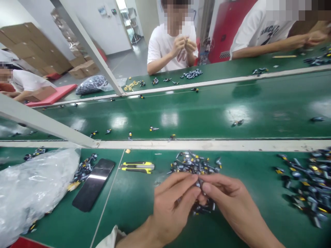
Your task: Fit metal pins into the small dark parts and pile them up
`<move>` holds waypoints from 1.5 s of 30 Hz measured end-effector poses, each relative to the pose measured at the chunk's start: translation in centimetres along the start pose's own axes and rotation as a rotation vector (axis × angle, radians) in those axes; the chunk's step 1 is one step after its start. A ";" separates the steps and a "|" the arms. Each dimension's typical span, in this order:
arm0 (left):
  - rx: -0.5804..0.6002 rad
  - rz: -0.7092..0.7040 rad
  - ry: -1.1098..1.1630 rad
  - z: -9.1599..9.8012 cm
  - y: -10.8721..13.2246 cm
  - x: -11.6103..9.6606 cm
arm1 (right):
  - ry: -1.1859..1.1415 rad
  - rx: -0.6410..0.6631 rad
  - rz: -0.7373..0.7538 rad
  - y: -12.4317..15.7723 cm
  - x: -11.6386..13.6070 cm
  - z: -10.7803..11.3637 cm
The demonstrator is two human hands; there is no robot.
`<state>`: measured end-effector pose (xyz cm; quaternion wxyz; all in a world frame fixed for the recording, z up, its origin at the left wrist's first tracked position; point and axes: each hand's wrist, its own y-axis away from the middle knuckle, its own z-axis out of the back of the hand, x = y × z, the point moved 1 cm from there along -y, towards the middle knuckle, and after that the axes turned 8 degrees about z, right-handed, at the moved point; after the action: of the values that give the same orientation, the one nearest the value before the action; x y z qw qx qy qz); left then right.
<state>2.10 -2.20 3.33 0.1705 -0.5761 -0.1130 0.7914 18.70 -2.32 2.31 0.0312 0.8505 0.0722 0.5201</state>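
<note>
My left hand and my right hand meet at the fingertips over the green table. Between them they pinch a small dark, shiny part, mostly covered by the fingers. Just behind and beneath the hands lies a pile of small dark metallic parts with yellow bits. A yellow and black utility knife rests to the left of the pile. Further left lies a black phone.
A larger heap of parts spreads at the right. A clear plastic bag fills the left. Beyond a white rail, a green belt carries scattered parts. Two people work across it; another sits far left. A slanted white post stands left.
</note>
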 end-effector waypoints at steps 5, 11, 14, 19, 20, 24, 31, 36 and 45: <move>0.021 0.089 0.130 -0.2 -0.3 -0.3 | 0.225 -0.073 0.174 0.3 0.3 -0.4; 0.012 0.095 0.118 -0.2 -0.3 -0.3 | 0.501 -0.124 0.522 0.8 0.6 -0.5; 0.030 0.077 0.102 -0.1 -0.2 -0.1 | 0.601 -0.122 0.623 0.8 0.6 -0.4; 0.024 0.135 0.154 -0.2 -0.1 0.0 | 0.637 -0.116 0.609 1.0 0.8 -0.1; 0.014 0.150 0.173 -0.2 -0.1 0.0 | 0.640 -0.112 0.607 1.1 0.8 -0.1; 0.023 0.121 0.201 -0.2 -0.4 0.0 | 0.638 -0.096 0.627 1.2 0.9 0.0; 0.003 -0.113 0.125 -0.2 -0.3 0.0 | 0.568 -0.104 0.560 0.8 0.7 -0.3; 0.070 0.080 0.164 -0.4 -0.4 -0.3 | 0.559 -0.149 0.559 1.0 0.7 -0.1; 0.144 0.358 0.749 -1.6 -0.9 1.8 | 0.249 0.091 0.185 0.4 0.1 0.3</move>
<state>3.28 -0.68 1.62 0.0994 -0.8212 0.1143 0.5502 19.09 -2.64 2.32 -0.0645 0.7829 0.0203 0.6185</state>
